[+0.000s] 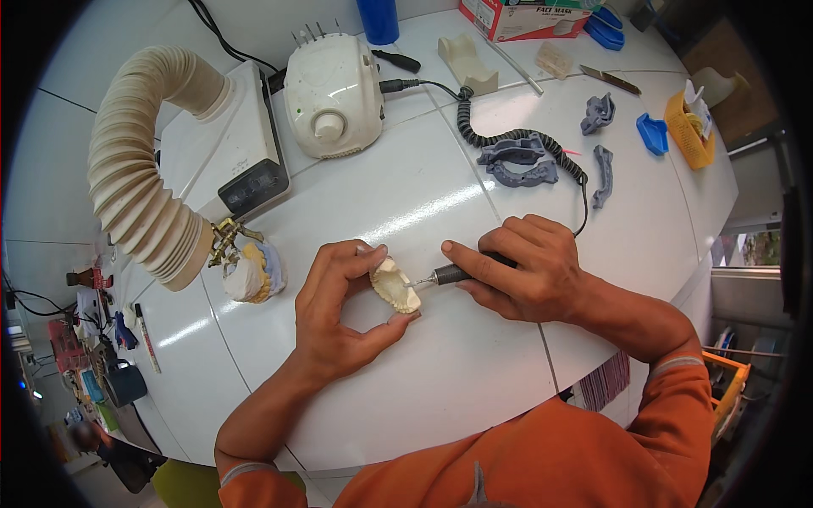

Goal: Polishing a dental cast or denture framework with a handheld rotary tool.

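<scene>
Between thumb and fingers, my left hand [332, 306] grips a cream dental arch model [391, 286] by its two ends, above the white tiled table. My right hand [535, 269] is closed around a black rotary handpiece [453, 273], with the index finger stretched along it. The handpiece's thin metal bur [421, 281] reaches the inner side of the model; whether it touches cannot be made out. From the handpiece a black coiled cord [508, 138] runs back to a white control unit [333, 97] with a round knob.
At left, a ribbed suction hose [144, 161] arches from a white box [220, 135]. A mounted dental cast [252, 271] stands by its mouth. Grey-blue arch pieces [518, 161] lie beyond my right hand. Farther back are a knife [611, 80], a blue tray [652, 134] and a yellow basket [690, 131].
</scene>
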Action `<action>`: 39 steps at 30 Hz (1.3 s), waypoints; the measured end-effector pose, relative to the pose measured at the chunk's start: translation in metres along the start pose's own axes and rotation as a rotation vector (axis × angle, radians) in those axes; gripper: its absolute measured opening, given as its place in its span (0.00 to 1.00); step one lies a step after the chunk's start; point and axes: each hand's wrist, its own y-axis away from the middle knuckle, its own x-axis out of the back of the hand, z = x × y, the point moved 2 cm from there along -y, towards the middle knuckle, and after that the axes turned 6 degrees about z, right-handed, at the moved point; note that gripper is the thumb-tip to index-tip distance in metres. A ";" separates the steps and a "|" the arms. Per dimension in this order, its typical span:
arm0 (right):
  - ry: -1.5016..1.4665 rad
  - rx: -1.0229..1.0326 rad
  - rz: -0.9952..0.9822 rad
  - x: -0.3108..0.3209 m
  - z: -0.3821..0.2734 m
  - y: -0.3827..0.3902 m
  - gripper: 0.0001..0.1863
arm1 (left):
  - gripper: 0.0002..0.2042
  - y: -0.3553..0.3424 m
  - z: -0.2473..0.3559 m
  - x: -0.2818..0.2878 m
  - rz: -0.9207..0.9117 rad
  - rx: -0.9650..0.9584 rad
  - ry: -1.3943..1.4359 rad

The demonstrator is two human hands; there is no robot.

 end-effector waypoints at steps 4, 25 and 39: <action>0.018 0.004 -0.008 -0.001 0.000 0.001 0.26 | 0.39 -0.001 0.003 0.000 -0.022 0.003 -0.023; -0.004 0.000 -0.006 0.000 -0.001 0.001 0.27 | 0.34 0.002 -0.002 -0.006 0.027 -0.027 0.090; -0.007 -0.005 0.021 -0.001 0.000 0.003 0.28 | 0.31 0.001 -0.002 -0.005 0.046 -0.003 0.145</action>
